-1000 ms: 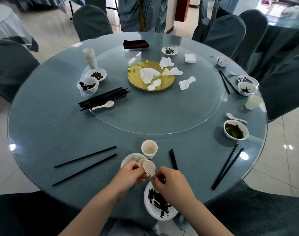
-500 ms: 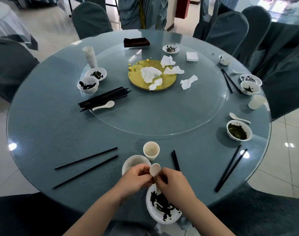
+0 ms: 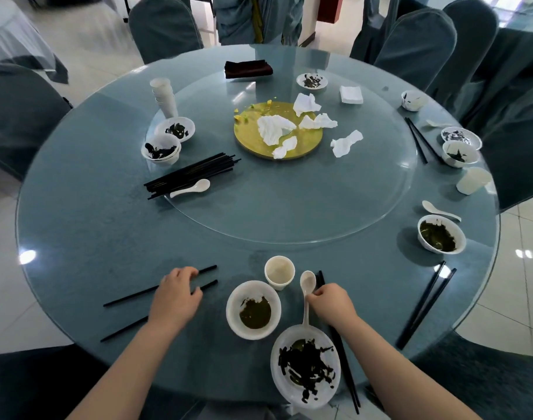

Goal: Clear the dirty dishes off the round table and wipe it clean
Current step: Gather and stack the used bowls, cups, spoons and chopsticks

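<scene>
While the round worktop (image 3: pixel 77 225) fills most of the frame, chairs in blue-grey covers (image 3: pixel 165 22) ring its far edge. At upper left a stack of white cups (image 3: pixel 164 97) stands over two soiled bowls (image 3: pixel 167 142), and below them a bundle of black chopsticks (image 3: pixel 192 174) lies beside a white spoon (image 3: pixel 191 189) on the rim of the glass turntable (image 3: pixel 289 207). At lower left the left hand (image 3: pixel 175 297) rests with curled fingers on a loose pair of chopsticks (image 3: pixel 128 298); whether it actually grips them I cannot tell. Centre top, a dark folded cloth (image 3: pixel 247 68) sits behind a gold plate (image 3: pixel 301 140) strewn with crumpled napkins (image 3: pixel 274 128). At lower centre a bowl with green residue (image 3: pixel 253 309) stands just in front of a small cup (image 3: pixel 279 271), with a plate of dark scraps (image 3: pixel 306 366) at the near edge. The right hand (image 3: pixel 332 304) pinches a white soup spoon (image 3: pixel 307 291), whose handle end touches that plate, with another pair of chopsticks (image 3: pixel 341 353) running under the wrist. At right, more bowls (image 3: pixel 441 233), spoons, cups and chopsticks line the edge.

Half a second earlier both hands met over the spoon at the plate; now the left hand has parted from it and moved to the chopsticks at lower left, uncovering the bowl with green residue, while the right hand alone keeps the spoon.
</scene>
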Demonstrator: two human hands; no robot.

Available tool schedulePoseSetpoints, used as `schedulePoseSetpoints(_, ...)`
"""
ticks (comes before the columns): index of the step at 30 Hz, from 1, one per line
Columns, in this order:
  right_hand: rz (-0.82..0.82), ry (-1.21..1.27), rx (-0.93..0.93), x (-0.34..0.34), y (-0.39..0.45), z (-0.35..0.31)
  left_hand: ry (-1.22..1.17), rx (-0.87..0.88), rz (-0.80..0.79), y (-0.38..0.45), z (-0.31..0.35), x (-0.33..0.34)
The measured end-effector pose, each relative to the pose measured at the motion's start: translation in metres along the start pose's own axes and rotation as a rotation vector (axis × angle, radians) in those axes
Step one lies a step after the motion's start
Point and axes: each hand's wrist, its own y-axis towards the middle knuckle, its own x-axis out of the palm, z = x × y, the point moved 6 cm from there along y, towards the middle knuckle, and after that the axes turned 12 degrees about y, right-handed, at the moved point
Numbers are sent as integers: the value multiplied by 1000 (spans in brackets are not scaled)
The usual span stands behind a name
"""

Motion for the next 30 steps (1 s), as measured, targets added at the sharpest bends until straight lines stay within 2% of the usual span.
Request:
schedulePoseSetpoints(3, 23, -35, 18, 7, 9, -2, 231, -46, -79, 10, -31, 18)
schedulePoseSetpoints(6, 28, -48, 16, 10, 11, 1, 327, -67, -153, 12, -49, 34)
schedulePoseSetpoints(10, 132, -99, -28, -6, 4, 15, 415, -24, -106, 9, -55, 41)
schedulePoseSetpoints(13, 195, -154, -59, -20, -3, 38, 382, 70, -26, 6, -51, 41)
schedulePoseSetpoints(16, 125, -253, -7, -20, -6, 60, 326, 154, -38, 5, -49, 47)
schedulePoseSetpoints(22, 76, -351, -17, -14, -11, 60, 338, 114, -145, 3, -39, 52)
schedulePoseSetpoints(30, 73, -351, -13, -20, -18, 65, 348, 111, -127, -5, -25, 45)
